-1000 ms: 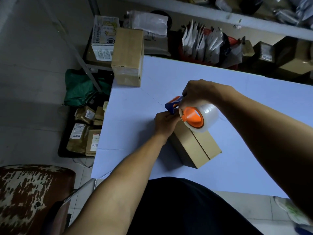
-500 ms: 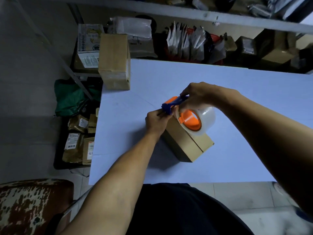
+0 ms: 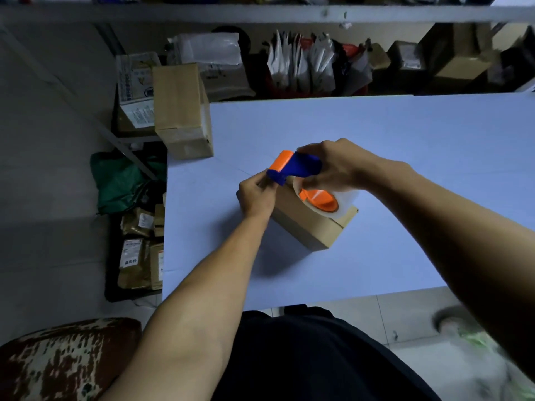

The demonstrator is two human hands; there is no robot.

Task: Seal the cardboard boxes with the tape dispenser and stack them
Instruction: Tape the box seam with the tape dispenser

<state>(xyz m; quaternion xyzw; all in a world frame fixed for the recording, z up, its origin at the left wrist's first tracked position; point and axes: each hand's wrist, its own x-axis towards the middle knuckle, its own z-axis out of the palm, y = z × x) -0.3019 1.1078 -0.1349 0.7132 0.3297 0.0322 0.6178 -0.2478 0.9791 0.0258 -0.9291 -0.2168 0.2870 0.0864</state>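
**Dispenser on the box, both hands at work**

The pale blue desk [image 3: 405, 169] fills the middle of the view, and the action sits a little left of its centre. At the far left corner a taped cardboard box [image 3: 181, 111] stands upright, hanging partly over the desk's left edge. Nearer the middle, well apart from that one, lies the smaller cardboard box [image 3: 307, 227], flat on the desk and turned at an angle to the edges.

On top of it rides the tape dispenser [image 3: 301, 175], blue body with orange trim, its clear tape roll [image 3: 341, 204] with the orange hub resting on the box's top face. The right hand [image 3: 333, 166] is wrapped around the blue handle from above, fingers curled over it. The left hand [image 3: 256, 195] is at the far left end of the box, fingers bent in a pinch right at the dispenser's nose; whether it grips tape or the box edge is too small to tell.
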